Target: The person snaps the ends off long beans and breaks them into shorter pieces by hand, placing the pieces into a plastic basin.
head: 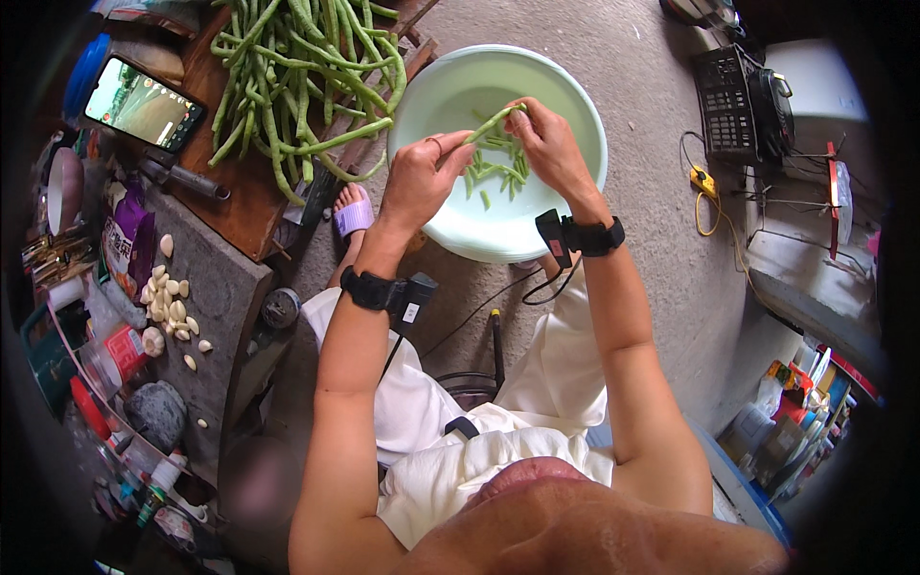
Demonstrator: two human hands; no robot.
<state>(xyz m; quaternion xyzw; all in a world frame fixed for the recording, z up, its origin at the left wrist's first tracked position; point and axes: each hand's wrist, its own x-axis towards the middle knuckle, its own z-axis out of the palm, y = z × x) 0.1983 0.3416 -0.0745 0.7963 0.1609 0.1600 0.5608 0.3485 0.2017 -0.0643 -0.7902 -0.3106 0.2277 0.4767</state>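
A length of green long bean (492,123) is stretched between my two hands above a pale green plastic basin (460,226). My left hand (424,176) pinches its lower left end between thumb and fingers. At the upper right end, the fingers of my right hand (546,144) grip it near the tip. Several short bean pieces (510,172) lie scattered on the basin floor beneath. To the left, a large heap of whole long beans (309,86) hangs over the edge of a brown wooden board (248,208).
A lit phone (144,104) and a dark-handled tool (183,176) lie on the board. Peeled garlic cloves (172,302) and a round stone (156,415) rest on the grey slab (223,287). At right are a black plastic crate (726,108) and a yellow power socket (703,181) with its cord.
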